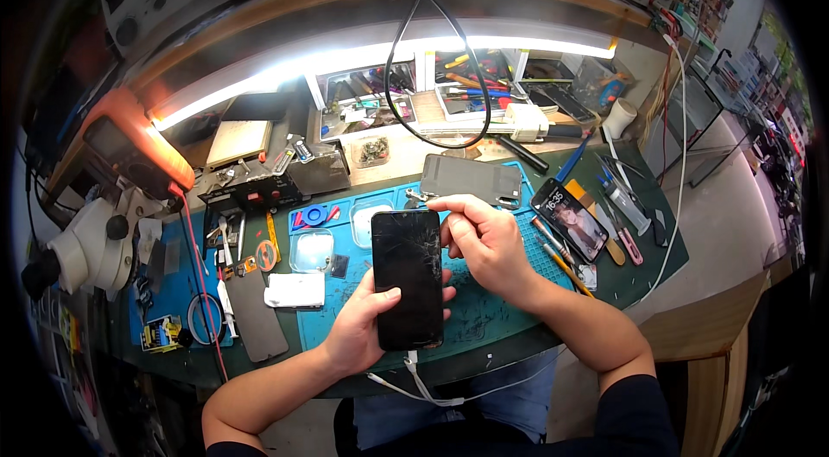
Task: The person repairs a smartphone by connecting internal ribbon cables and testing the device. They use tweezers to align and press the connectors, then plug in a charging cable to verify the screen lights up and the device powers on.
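Note:
A black smartphone with a cracked screen is upright in my left hand, thumb on the front and fingertips round its right edge; a white cable hangs below it. My right hand is curled at the phone's upper right edge; I cannot make out what, if anything, its fingers hold. Behind lies a dark phone part on the blue mat. To the right are a phone with a lit screen, pencil-like tools and a syringe. A white case and clear containers sit left.
An orange multimeter and white microscope stand at the left. A metal device is behind the mat. Tool trays line the back under a light bar. A black cable dangles above; a wooden cabinet stands lower right.

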Demonstrator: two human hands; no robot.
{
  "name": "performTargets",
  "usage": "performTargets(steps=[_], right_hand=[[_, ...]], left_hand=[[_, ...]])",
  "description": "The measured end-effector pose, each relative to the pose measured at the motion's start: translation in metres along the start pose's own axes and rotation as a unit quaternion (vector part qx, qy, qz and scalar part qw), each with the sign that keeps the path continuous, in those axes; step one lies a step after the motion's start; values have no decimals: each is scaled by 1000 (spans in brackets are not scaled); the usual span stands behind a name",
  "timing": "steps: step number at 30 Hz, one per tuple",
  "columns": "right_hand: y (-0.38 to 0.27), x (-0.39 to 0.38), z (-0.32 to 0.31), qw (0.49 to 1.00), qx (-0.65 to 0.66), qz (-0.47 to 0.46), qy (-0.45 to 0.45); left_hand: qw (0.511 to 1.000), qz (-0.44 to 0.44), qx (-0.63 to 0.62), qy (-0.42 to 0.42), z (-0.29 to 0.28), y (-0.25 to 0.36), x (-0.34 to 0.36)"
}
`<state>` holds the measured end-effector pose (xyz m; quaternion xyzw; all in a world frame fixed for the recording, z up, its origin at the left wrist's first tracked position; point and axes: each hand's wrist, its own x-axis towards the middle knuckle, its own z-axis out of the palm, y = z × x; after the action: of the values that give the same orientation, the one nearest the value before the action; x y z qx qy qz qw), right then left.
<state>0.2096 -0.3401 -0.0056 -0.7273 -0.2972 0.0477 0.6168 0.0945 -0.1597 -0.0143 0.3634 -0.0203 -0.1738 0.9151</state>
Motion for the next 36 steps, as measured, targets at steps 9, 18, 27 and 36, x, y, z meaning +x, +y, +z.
performTargets(steps=[9,18,27,36], right_hand=[[-4,2,-6,1000,-23,-9,7],[-12,7,-8,974,-173,-146,-30],[-18,1,-4,984,-155,-87,-30],[2,11,-16,997,-26,20,63]], left_hand=[[999,-38,4,7,2,-2,-3],[997,-70,-9,-18,1,-8,-4],[988,-112,68,-76,1,-9,-3],[993,-101,47,-47,3,-7,-4]])
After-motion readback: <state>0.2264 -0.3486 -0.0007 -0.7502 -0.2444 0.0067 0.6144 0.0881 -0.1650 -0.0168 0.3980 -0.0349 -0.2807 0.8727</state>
